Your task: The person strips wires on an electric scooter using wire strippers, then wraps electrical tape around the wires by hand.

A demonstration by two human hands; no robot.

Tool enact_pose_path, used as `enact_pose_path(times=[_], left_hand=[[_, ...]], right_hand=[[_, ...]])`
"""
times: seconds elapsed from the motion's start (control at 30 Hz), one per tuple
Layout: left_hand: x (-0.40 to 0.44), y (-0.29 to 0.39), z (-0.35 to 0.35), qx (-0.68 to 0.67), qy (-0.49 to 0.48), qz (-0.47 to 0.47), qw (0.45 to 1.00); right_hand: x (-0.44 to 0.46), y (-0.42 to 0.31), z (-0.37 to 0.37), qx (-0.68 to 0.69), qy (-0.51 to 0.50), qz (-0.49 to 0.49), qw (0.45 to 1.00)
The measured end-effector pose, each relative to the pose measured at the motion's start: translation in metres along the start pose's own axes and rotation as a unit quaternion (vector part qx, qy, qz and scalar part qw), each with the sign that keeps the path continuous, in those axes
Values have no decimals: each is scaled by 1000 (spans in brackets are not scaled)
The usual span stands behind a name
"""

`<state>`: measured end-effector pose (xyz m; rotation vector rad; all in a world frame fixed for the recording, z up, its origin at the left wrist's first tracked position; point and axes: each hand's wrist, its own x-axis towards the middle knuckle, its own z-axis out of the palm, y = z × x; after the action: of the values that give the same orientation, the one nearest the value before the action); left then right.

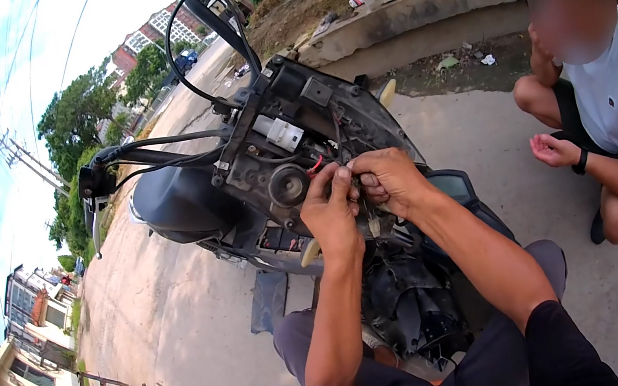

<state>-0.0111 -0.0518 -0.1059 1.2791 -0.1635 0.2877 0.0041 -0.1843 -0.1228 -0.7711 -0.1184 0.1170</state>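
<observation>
A scooter [239, 172] with its front cover off stands before me, its frame and wiring exposed. My left hand [331, 210] is closed, thumb against forefinger, on thin wires of the wiring bundle. My right hand [392, 180] pinches wires of the same bundle, its fingertips almost touching the left ones. A red wire [315, 165] shows just above my left fingertips. The exact ends between my fingers are hidden. Below my hands hangs a pale connector [373, 224]. A round black horn [289, 186] and a white boxy part [278, 132] sit close by.
A person [605, 91] in a white shirt squats at the right. The scooter's handlebar [212, 20] and black seat [183, 203] lie beyond my hands. Dark front parts [410, 299] are between my knees. A low concrete kerb [418, 16] runs behind.
</observation>
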Motion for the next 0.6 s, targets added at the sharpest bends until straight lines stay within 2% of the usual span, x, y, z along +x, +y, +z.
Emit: enact_pose_path(times=[0.27, 0.37, 0.47, 0.57, 0.6], left_hand=[[4, -7, 4, -26, 22, 2, 999], [2, -11, 6, 69, 39, 55, 995], [1, -26, 5, 205, 76, 176, 960], [10, -38, -6, 346, 68, 365, 862], [10, -38, -6, 351, 72, 377, 854]], right_hand=[[-6, -8, 6, -96, 44, -38, 994], [-5, -3, 3, -135, 68, -107, 983], [-5, -6, -3, -124, 41, -121, 984], [-4, -6, -3, -194, 49, -149, 968], [-5, -6, -2, -198, 32, -140, 970]])
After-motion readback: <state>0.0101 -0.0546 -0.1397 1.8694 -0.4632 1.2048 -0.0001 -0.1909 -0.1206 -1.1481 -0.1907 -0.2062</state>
